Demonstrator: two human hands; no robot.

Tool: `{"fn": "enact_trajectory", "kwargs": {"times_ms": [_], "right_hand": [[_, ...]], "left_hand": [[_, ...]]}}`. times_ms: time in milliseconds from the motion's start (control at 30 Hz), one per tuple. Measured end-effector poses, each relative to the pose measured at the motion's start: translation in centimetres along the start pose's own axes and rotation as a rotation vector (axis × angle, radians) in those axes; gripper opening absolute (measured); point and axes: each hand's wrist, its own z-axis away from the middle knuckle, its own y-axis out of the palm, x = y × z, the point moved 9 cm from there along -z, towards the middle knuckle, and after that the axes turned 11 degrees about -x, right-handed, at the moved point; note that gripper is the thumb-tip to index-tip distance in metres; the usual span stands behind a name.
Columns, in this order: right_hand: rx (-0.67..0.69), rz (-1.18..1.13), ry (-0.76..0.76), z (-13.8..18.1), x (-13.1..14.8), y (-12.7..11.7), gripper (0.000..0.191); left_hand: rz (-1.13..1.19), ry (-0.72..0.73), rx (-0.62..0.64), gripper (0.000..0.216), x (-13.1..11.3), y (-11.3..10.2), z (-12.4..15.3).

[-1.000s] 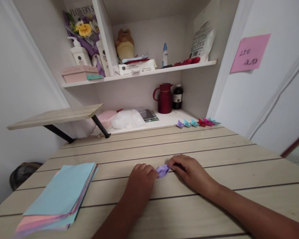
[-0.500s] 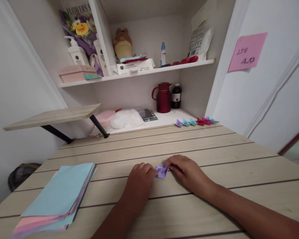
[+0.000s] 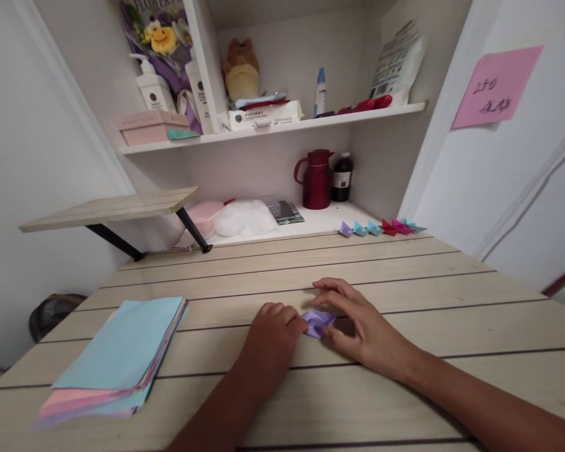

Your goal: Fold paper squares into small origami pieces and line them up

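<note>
A small folded piece of purple paper (image 3: 318, 322) lies on the wooden table between my hands. My left hand (image 3: 279, 331) pinches its left corner between thumb and curled fingers. Around its right side, my right hand (image 3: 358, 320) is open, the thumb close to the lower right edge and the fingers raised and spread above it. Whether that thumb touches the paper I cannot tell. Toward the back right of the table stands a row of several folded paper boats (image 3: 374, 228) in purple, light blue, red and magenta.
A stack of coloured paper sheets (image 3: 127, 345), light blue on top, lies at the left. Behind it a small raised wooden shelf (image 3: 113, 207) stands on black legs. At the back are a red jug (image 3: 317, 180), a dark bottle (image 3: 343, 177) and a white plastic bag (image 3: 245, 218).
My right hand has let go of the paper's right corner and spread its fingers. My left hand keeps its pinch. The whole view has shifted slightly.
</note>
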Motion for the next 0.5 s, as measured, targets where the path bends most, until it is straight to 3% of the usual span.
{"fn": "enact_trajectory", "kwargs": {"times_ms": [267, 500], "right_hand": [[0.043, 0.117, -0.064, 0.2, 0.1, 0.7, 0.026], [0.011, 0.107, 0.015, -0.4, -1.5, 0.5, 0.008]], "left_hand": [[0.052, 0.049, -0.013, 0.011, -0.6, 0.2, 0.1], [0.044, 0.066, -0.004, 0.013, -0.8, 0.1, 0.0]]}}
